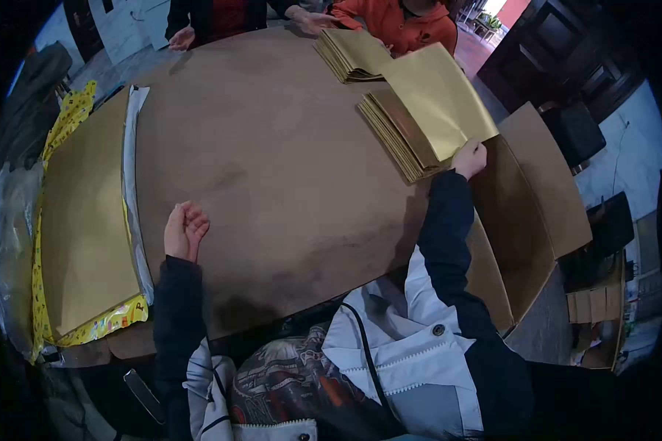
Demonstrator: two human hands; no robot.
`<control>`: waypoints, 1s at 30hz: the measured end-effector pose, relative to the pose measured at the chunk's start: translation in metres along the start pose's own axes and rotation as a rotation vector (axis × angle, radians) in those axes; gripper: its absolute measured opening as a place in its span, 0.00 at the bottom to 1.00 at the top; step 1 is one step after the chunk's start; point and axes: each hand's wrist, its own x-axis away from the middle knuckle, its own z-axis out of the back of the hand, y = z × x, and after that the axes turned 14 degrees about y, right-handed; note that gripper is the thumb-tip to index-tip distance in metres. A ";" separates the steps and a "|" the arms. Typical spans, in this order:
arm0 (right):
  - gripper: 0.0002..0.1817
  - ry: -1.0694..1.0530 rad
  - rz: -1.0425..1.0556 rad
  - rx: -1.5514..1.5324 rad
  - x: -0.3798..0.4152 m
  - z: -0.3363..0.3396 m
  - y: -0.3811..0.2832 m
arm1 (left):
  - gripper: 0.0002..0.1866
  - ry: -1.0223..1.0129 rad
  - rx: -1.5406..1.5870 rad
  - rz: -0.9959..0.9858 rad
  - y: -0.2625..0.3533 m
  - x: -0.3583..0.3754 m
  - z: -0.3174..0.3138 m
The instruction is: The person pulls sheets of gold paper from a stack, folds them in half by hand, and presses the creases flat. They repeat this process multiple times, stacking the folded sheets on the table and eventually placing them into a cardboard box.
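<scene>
A sheet of gold paper (441, 92) slants over the far right of the table, its near corner pinched in my right hand (469, 157). Partly beneath that sheet stands a stack of folded gold paper (393, 140), edges facing left. A second gold stack (349, 55) lies farther back. My left hand (186, 229) hovers over the left part of the table with its fingers curled in, and nothing shows in it. Left of it lies a large pile of flat gold sheets (88, 228) in opened yellow wrapping (70, 114).
The brown tabletop (272, 162) spans the middle. An open cardboard box (518, 220) stands against its right edge. Across the table are two people, one in an orange top (426, 29), the other in dark sleeves (272, 9). Clear plastic (11, 250) hangs at far left.
</scene>
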 end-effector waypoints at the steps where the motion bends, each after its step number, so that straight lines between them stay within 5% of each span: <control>1: 0.16 -0.040 -0.055 0.129 0.001 -0.001 0.013 | 0.15 0.003 0.006 -0.004 -0.001 0.000 0.000; 8: 0.19 -0.190 -0.073 0.322 0.009 -0.010 0.100 | 0.09 -0.025 0.010 -0.022 -0.006 -0.003 0.007; 17: 0.20 -0.413 -0.087 0.434 0.010 0.000 0.042 | 0.09 0.015 -0.050 -0.038 -0.002 0.004 0.001; 21: 0.21 -0.368 -0.052 0.348 0.010 0.004 0.069 | 0.09 -0.022 -0.025 -0.022 -0.005 -0.002 0.006; 24: 0.27 -0.209 0.067 0.516 0.008 0.020 0.056 | 0.09 -0.011 -0.028 -0.032 -0.006 -0.002 0.006; 26: 0.29 -0.310 0.102 0.492 0.006 0.027 0.013 | 0.09 -0.028 -0.024 -0.036 -0.006 -0.002 0.006; 30: 0.27 -0.651 0.670 0.338 0.012 -0.004 -0.009 | 0.09 -0.055 -0.028 -0.051 -0.008 -0.005 0.009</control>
